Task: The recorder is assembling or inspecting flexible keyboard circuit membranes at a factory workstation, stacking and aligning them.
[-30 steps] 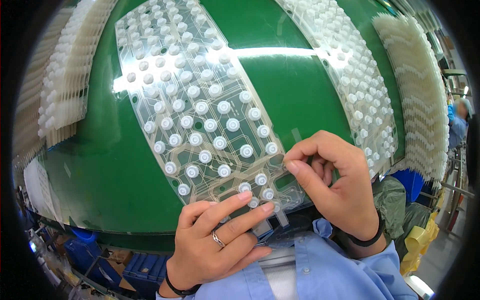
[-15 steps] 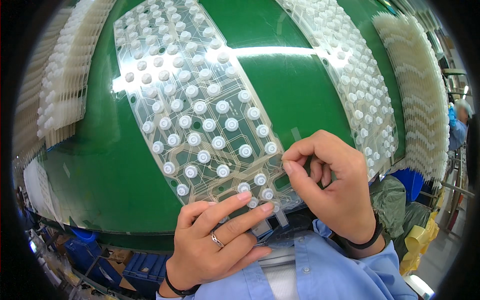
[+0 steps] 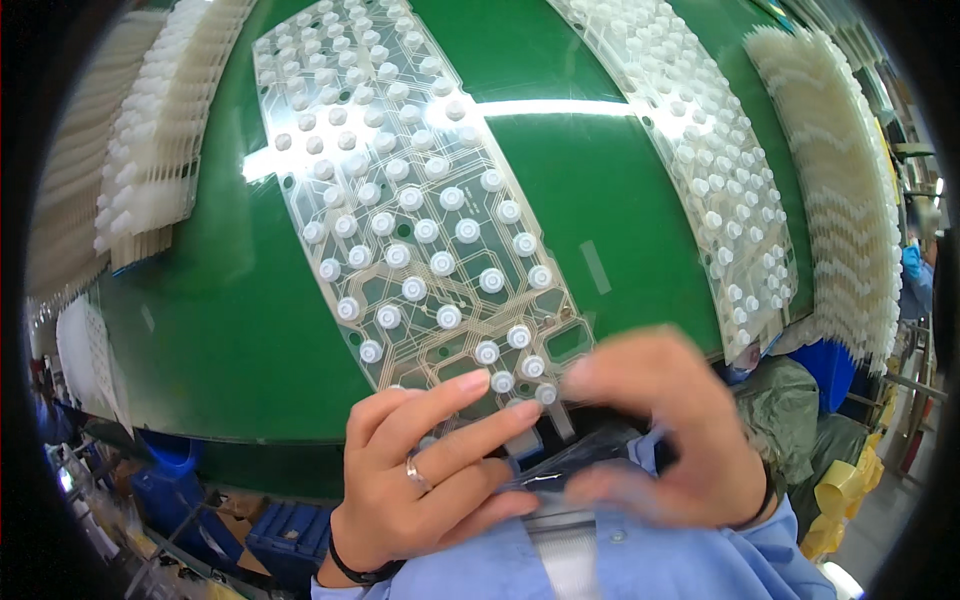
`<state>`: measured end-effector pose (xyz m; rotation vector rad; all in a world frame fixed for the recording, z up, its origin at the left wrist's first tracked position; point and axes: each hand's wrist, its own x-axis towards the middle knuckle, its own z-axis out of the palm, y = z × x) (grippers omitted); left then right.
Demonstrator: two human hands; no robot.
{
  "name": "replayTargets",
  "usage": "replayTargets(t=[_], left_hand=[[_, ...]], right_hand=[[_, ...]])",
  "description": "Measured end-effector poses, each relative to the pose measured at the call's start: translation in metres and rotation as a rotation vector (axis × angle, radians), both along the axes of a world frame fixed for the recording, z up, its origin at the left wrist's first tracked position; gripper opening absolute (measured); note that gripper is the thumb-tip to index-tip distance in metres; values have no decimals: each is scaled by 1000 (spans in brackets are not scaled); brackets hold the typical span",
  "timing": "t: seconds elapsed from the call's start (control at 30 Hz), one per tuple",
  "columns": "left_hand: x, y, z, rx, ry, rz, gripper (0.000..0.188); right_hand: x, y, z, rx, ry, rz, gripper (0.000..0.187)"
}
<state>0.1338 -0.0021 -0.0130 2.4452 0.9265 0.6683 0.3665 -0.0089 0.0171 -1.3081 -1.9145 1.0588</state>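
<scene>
A clear keyboard membrane sheet [image 3: 470, 205] with printed traces and rows of white rubber domes lies slanted on the green table. My left hand [image 3: 425, 475] rests at its near end, fingers stretched and spread, the fingertips by the lowest domes. At the near right corner of the sheet, my right hand [image 3: 675, 435] is blurred by motion. Its thumb and forefinger stand wide apart, and nothing shows between them. Dark, shiny, film-like material [image 3: 590, 455] lies between the hands at the table edge; its kind is unclear.
Another membrane sheet [image 3: 705, 165] lies to the right, beside a tall stack of sheets [image 3: 840, 200]. More stacked sheets [image 3: 150, 150] stand at the left. Below the table edge are blue crates [image 3: 285, 540], a blue bin [image 3: 828, 372] and a dark green bag [image 3: 785, 410].
My right hand has left the sheet's right edge, moved down toward me, and its pinched fingers have spread. The sheet appears slightly higher in view; my left hand stays at its near end.
</scene>
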Motion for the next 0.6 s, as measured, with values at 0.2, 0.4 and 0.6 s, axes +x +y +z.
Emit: replayTargets(t=[0.2,0.4,0.6], left_hand=[[12,-21,10,-329,-224,71,32],[18,-37,3,-352,-220,104,24],[23,-36,12,-223,-147,23,32]], right_hand=[[10,-38,7,-127,-76,104,25],[1,-45,6,16,-51,-11,25],[7,-49,6,182,-19,47,27]])
